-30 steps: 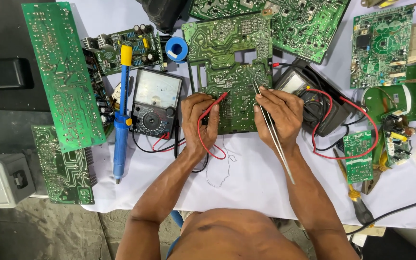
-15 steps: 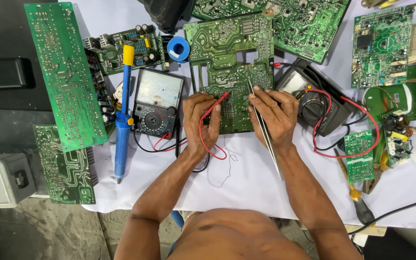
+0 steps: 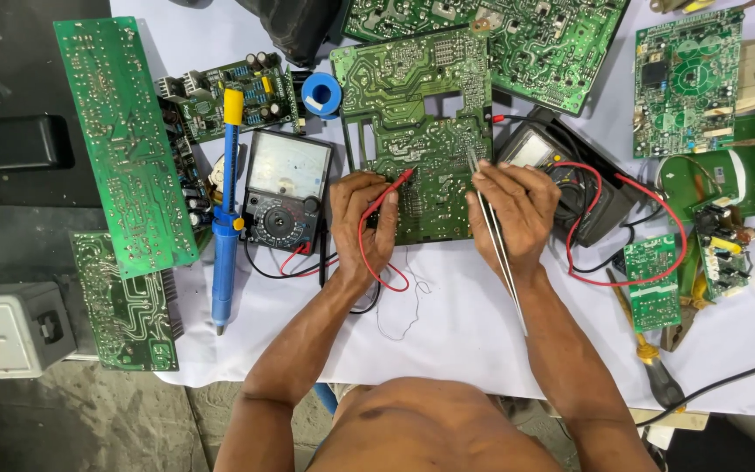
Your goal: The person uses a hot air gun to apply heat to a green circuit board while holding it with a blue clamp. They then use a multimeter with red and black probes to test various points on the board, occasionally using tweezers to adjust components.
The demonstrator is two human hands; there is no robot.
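Left hand (image 3: pixel 362 218) is closed on a red test probe (image 3: pixel 392 188), its fingers pinched along the shaft so that the tip slants up and to the right onto the green circuit board (image 3: pixel 417 131). Right hand (image 3: pixel 513 210) is closed as well, gripping a pair of thin metal tweezers (image 3: pixel 493 223); their long axis runs nearly straight up and down, points at the top touching the board, tails trailing back past the wrist towards the person. Both tools meet the board on its lower half, the probe tip to the left and the tweezer points to the right, apart from each other with a stretch of solder tracks between them. So the board lies directly ahead of both hands, neither clearly nearer than the other.

That board lies flat on the white-covered desk (image 3: pixel 447 350), solder side up, pale green with lighter tracks and a squarish cut-out near its middle. A red lead (image 3: pixel 369 262) loops from the probe under the left wrist. Just left of the left hand sits an analogue meter (image 3: pixel 283 188), and beside that a blue desoldering pump (image 3: pixel 225 223). A dark digital meter (image 3: pixel 570 188) with red leads lies just right of the right hand.
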